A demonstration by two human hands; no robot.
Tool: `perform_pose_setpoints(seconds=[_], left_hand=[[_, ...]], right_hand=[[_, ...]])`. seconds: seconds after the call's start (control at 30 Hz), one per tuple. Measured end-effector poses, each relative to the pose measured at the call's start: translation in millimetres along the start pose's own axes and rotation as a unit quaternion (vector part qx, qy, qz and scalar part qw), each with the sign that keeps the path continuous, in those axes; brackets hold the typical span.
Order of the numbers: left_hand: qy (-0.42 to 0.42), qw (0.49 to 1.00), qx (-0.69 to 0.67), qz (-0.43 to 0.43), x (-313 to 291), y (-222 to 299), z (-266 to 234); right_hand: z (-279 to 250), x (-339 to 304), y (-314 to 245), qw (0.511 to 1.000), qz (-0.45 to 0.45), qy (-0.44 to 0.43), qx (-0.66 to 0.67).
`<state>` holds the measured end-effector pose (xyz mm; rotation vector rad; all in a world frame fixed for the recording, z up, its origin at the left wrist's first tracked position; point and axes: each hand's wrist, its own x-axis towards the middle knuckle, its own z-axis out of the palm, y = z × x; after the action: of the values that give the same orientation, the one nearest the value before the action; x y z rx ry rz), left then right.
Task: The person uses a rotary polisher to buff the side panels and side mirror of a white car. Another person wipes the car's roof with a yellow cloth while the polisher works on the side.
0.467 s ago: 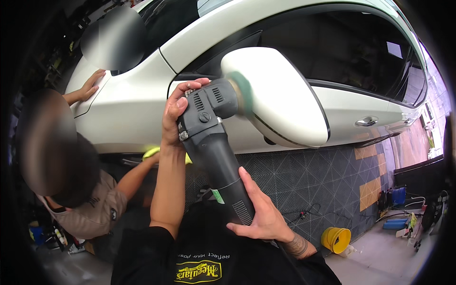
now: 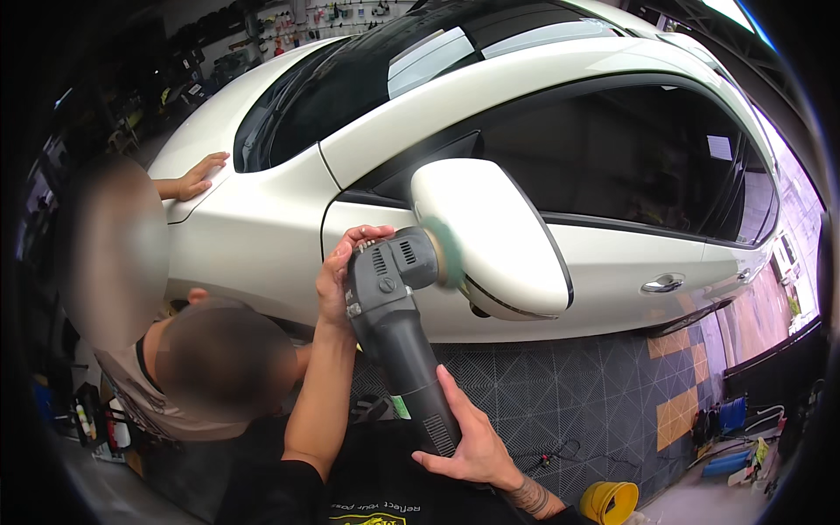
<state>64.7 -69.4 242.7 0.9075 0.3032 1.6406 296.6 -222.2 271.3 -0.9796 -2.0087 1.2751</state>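
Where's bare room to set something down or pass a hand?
Free: floor tiles between the car, right hand and yellow bucket, except the cable near the bucket. Crowded: left, around the co-worker; at the mirror, where the polisher sits against it; far right, amid clutter.

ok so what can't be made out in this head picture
Head view:
Green pad, working face: hidden, turned toward the white mirror cover
Left hand, palm: hidden by the polisher
Yellow bucket: partly cut off by the lower edge
Items on the back wall: too small to identify
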Motion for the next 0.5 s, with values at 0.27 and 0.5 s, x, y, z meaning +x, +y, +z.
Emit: perform_pose_setpoints(seconds=[0.27, 0.5], left_hand=[[0.035, 0.998, -0.060, -0.009, -36, -10, 22], [0.032, 0.998, -0.050, -0.010, -48, -16, 50]], right_hand=[[-20, -29, 9, 0.999, 0.017, -0.023, -0.014], [-22, -49, 18, 0.999, -0.046, 0.004, 0.018]])
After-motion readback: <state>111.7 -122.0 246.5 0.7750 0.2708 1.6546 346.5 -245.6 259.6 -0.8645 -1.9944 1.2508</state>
